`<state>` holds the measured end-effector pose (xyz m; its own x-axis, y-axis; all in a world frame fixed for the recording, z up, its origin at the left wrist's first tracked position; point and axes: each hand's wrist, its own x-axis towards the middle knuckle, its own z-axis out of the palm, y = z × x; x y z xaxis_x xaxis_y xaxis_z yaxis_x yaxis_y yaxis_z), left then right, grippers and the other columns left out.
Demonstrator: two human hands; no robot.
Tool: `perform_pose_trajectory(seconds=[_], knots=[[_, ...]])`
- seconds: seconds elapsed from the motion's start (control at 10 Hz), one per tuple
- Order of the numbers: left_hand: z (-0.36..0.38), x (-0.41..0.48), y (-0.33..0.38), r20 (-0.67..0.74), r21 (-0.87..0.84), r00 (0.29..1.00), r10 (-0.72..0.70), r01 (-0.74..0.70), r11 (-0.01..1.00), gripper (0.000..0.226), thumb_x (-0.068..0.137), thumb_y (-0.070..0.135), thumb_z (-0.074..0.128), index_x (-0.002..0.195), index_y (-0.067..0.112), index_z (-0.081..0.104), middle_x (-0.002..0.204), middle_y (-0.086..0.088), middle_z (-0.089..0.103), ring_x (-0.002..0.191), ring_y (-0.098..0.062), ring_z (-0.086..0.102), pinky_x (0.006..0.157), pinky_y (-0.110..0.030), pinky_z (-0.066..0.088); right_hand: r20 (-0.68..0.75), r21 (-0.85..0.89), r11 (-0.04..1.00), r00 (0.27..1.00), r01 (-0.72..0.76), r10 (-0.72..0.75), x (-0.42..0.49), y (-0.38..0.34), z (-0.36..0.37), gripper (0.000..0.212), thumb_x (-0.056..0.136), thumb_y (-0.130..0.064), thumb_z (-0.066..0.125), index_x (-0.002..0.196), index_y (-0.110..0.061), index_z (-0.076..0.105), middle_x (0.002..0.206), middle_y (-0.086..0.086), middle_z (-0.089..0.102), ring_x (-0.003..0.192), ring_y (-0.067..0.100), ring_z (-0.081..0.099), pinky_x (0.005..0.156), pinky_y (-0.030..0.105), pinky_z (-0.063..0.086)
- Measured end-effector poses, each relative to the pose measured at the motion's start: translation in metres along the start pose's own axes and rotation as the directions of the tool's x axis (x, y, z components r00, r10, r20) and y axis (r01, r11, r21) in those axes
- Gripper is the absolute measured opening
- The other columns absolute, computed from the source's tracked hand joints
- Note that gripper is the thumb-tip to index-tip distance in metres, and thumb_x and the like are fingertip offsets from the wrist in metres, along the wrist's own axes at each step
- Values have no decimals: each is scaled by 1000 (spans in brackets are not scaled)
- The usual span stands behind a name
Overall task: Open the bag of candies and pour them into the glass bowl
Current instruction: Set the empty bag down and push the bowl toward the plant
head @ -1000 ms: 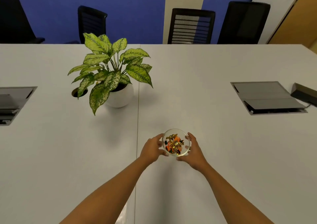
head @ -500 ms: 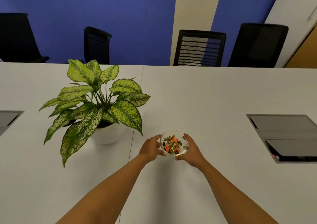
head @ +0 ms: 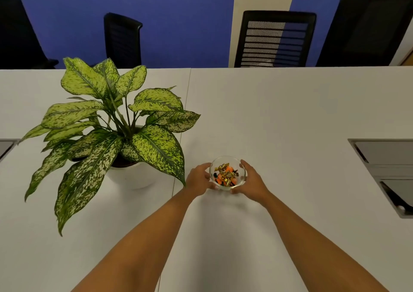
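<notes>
A small glass bowl (head: pixel 225 160) sits on the white table, holding several wrapped candies (head: pixel 226 175) in gold, orange and black. My left hand (head: pixel 199 178) cups the bowl's left side and my right hand (head: pixel 251 183) cups its right side, fingers wrapped around the glass. No candy bag is in view.
A potted plant (head: pixel 125 175) with large speckled leaves stands just left of the bowl, one leaf tip close to my left wrist. A grey cable hatch (head: pixel 388 171) is set into the table at the right. Black chairs (head: pixel 274 39) line the far edge.
The bowl, held in both hands, has moved closer to the plant, and my view has shifted forward and to the left. Both hands keep their hold.
</notes>
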<state>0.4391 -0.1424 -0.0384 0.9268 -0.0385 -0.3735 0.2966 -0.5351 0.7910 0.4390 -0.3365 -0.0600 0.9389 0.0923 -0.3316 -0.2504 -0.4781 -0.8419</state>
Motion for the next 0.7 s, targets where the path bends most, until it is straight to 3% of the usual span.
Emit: perform_pose_trajectory(seconds=[0.2,0.3,0.4,0.5,0.7], knots=[[3,1,-8,25,44,1000,13,-15,999,91,62,5,88,141,11,43,120,-22,67,114,-35,61,91,-35,50,0,-17,1000,1000,-8,8,-2,1,5,118,57,-4,90,151,-17,21,154,7,31,137,30,38,106,46,45],[2,-3,-6,38,136,999,11,-16,991,97,66,15,88,146,14,34,137,-15,57,125,-32,55,96,-34,46,12,-83,996,1000,-9,10,-3,-5,4,119,56,-5,91,151,-12,18,155,10,28,132,26,40,98,30,49],[5,-14,2,-24,346,1000,8,1,938,109,68,44,83,151,17,18,151,-10,41,136,-30,42,102,-42,41,3,-146,988,998,-55,56,-10,-11,1,132,56,-13,93,153,-14,3,160,9,12,143,30,26,112,44,38],[8,-36,17,-25,426,999,30,-16,904,116,67,56,77,153,17,8,161,-10,18,143,-30,32,106,-44,39,-2,-195,979,998,-56,57,-24,-22,-8,135,56,-24,93,153,-18,-1,162,7,6,148,30,16,117,55,25],[-3,-81,79,-24,480,964,266,-223,849,111,73,52,74,153,19,6,164,-5,0,146,-30,23,115,-47,27,-45,-171,982,995,81,-90,-62,-80,-49,118,69,-28,87,154,-23,5,162,5,9,146,28,24,116,50,30]])
